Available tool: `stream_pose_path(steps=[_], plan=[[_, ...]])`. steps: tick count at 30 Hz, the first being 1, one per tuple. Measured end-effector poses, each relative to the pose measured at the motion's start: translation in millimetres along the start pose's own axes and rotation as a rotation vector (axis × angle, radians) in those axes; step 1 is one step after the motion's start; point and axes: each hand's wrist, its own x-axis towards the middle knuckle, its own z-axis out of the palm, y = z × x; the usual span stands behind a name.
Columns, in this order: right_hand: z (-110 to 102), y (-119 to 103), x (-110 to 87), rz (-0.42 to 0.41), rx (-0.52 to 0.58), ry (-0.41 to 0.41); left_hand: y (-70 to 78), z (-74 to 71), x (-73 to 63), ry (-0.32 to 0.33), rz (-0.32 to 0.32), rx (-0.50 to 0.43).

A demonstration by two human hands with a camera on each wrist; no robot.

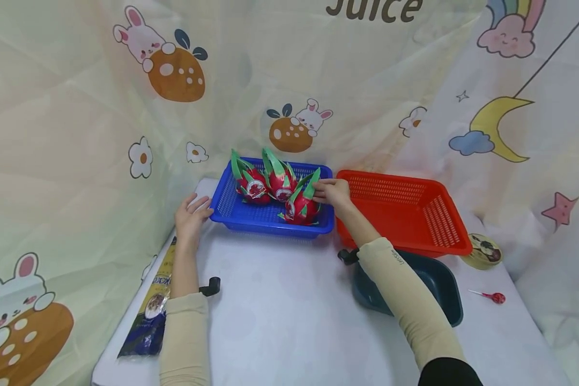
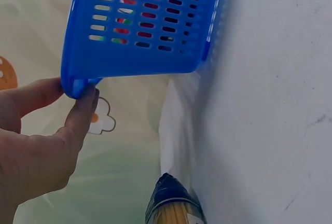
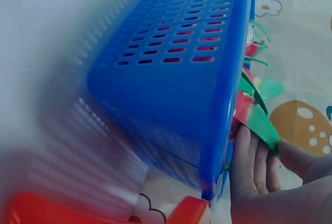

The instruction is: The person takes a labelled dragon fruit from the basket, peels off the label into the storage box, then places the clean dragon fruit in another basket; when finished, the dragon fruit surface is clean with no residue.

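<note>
A blue plastic basket (image 1: pixel 258 219) with slotted walls stands at the back of the table. Inside it sit three red dragon fruits with green leaf tips and round labels: one on the left (image 1: pixel 254 187), one in the middle (image 1: pixel 281 181) and one at the right front (image 1: pixel 300 208). My left hand (image 1: pixel 191 217) pinches the basket's left rim between thumb and fingers, as the left wrist view shows. At the other end, my right hand (image 1: pixel 334 193) reaches over the rim and pinches the right front fruit by its green leaf (image 3: pixel 263 125). The basket wall partly hides that fruit in the right wrist view.
Right beside the blue basket stands a red basket (image 1: pixel 391 214). In front of it is a dark teal bin (image 1: pixel 439 284), partly under my right sleeve. A round tin (image 1: pixel 484 252) and a red lollipop (image 1: pixel 497 297) lie far right. A spaghetti pack (image 1: pixel 149 311) lies along the left edge.
</note>
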Motion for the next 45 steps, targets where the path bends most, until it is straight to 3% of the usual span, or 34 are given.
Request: stream_pose_path(steps=[8,14,19,30,35,45], plan=[[-7.0,1.7,-2.3,-0.019,0.022,-0.011,-9.6,9.2,5.5,0.040,-0.010,-0.073],[-11.7,-1.2,-10.1,0.004,0.139,0.007,-11.2,11.7,2.4,0.107,0.004,-0.034],[-15.8,-13.4,-16.8,-0.034,0.237,0.046,-11.9,12.6,1.2,0.113,0.029,-0.025],[-20.6,-42.0,-41.3,-0.023,0.351,0.024,-18.3,14.7,3.6,0.152,-0.020,-0.129],[-25.4,-46.5,-61.1,-0.009,0.320,-0.001,-19.9,15.1,3.2,0.129,-0.042,-0.197],[-32.5,-33.4,-99.5,0.030,0.268,-0.073,-17.2,14.8,0.3,0.130,-0.057,-0.197]])
